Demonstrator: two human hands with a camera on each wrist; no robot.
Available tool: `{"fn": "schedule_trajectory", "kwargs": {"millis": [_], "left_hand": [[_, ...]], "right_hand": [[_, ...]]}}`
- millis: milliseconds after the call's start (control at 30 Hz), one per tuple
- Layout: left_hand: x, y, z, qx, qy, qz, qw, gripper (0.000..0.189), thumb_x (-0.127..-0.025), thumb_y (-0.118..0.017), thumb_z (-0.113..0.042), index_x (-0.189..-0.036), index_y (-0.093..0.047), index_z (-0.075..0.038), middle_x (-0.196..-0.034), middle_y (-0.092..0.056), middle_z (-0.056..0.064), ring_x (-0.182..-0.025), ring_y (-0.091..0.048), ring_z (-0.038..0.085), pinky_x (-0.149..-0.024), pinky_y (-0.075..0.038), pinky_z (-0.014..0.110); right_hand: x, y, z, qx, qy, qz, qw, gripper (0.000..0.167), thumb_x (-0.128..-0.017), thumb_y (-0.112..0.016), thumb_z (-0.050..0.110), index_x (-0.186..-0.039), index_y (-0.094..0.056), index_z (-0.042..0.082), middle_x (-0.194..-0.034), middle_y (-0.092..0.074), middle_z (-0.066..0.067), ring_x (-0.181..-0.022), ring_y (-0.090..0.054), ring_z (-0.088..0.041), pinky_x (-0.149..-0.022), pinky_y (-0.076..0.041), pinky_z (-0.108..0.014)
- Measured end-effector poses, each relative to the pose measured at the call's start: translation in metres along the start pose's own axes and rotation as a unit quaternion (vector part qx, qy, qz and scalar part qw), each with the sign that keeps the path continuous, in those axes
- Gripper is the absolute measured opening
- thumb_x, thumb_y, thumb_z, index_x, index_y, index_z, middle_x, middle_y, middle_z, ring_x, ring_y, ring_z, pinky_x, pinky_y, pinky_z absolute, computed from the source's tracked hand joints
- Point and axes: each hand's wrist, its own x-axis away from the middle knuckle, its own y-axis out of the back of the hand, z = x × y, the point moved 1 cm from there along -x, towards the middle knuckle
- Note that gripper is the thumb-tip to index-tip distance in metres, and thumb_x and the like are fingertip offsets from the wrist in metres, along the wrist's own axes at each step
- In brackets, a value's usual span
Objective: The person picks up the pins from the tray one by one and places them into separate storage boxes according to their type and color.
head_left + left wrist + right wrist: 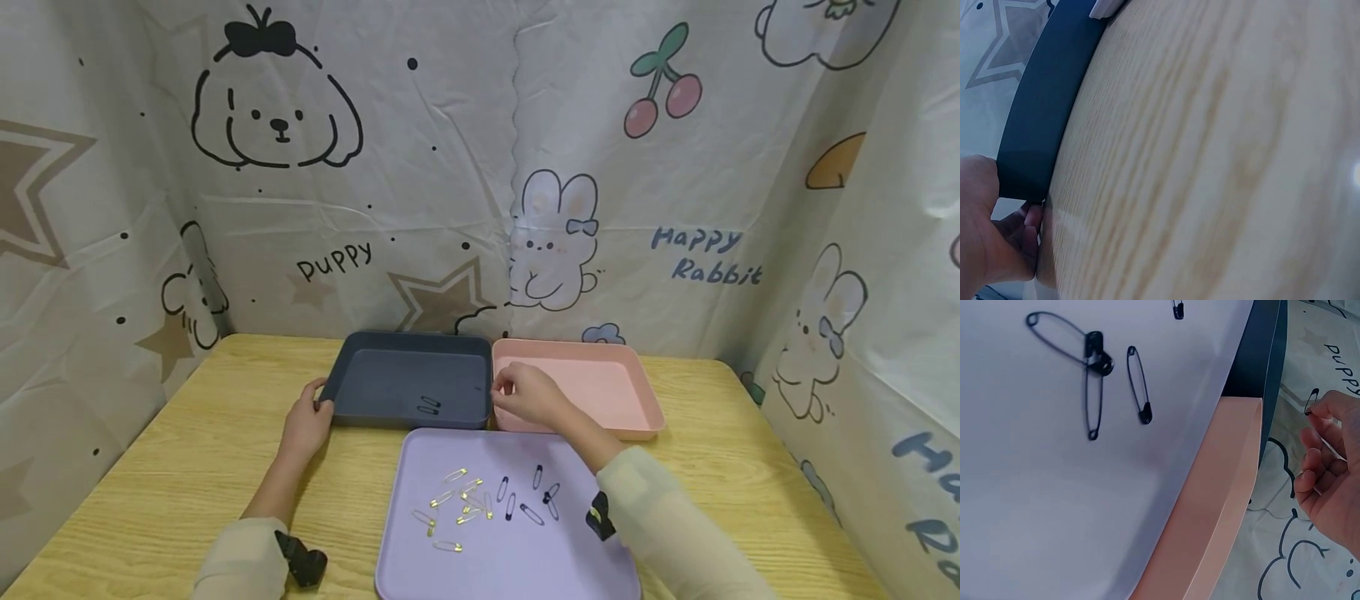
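My right hand [534, 397] is over the left end of the pink tray [607, 392], beside the dark blue tray [405, 375]. Between thumb and forefinger it pinches a black safety pin [1312, 401], clear in the right wrist view. My left hand [307, 427] grips the near left corner of the dark blue tray, thumb against its side wall in the left wrist view. Two black safety pins [428, 409] lie inside that tray. On the lilac tray [465, 575] are several gold safety pins [447, 547] at left and several black safety pins [511, 506] to their right.
The trays stand on a wood-grain table [712, 475], the lilac one nearest and the other two side by side behind it. A printed cloth [450, 125] hangs close behind the table and along both sides.
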Motion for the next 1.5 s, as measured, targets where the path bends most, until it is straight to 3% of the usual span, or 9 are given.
{"fn": "schedule_trajectory", "kwargs": {"millis": [300, 767, 1500], "left_hand": [[0.000, 0.000, -0.001, 0.008, -0.005, -0.001, 1.0000, 0.052, -0.091, -0.033, -0.013, -0.142, -0.030, -0.002, -0.069, -0.039, 0.003, -0.057, -0.036, 0.016, -0.055, -0.031, 0.030], [0.001, 0.001, -0.001, 0.002, 0.005, -0.008, 1.0000, 0.052, -0.090, -0.034, -0.013, -0.142, -0.032, -0.003, -0.072, -0.041, 0.005, -0.061, -0.038, 0.017, -0.057, -0.031, 0.029], [0.002, 0.003, -0.003, 0.012, 0.001, -0.002, 0.9999, 0.052, -0.090, -0.034, -0.011, -0.142, -0.031, -0.003, -0.067, -0.036, 0.002, -0.056, -0.034, 0.015, -0.055, -0.029, 0.029]], "right_hand": [[-0.018, -0.007, 0.010, 0.005, 0.017, 0.008, 0.9998, 0.008, -0.082, -0.061, 0.016, -0.078, -0.065, 0.011, -0.070, -0.058, 0.004, -0.065, -0.050, -0.009, -0.063, -0.043, -0.024], [-0.041, -0.024, 0.018, -0.024, -0.003, 0.024, 0.9994, 0.009, -0.082, -0.061, 0.016, -0.080, -0.067, 0.010, -0.075, -0.060, 0.001, -0.065, -0.050, -0.009, -0.060, -0.042, -0.023], [-0.067, -0.055, 0.033, 0.005, -0.027, 0.051, 0.9983, 0.013, -0.085, -0.058, 0.018, -0.085, -0.069, 0.010, -0.083, -0.065, -0.001, -0.071, -0.054, -0.012, -0.068, -0.045, -0.027]]}}
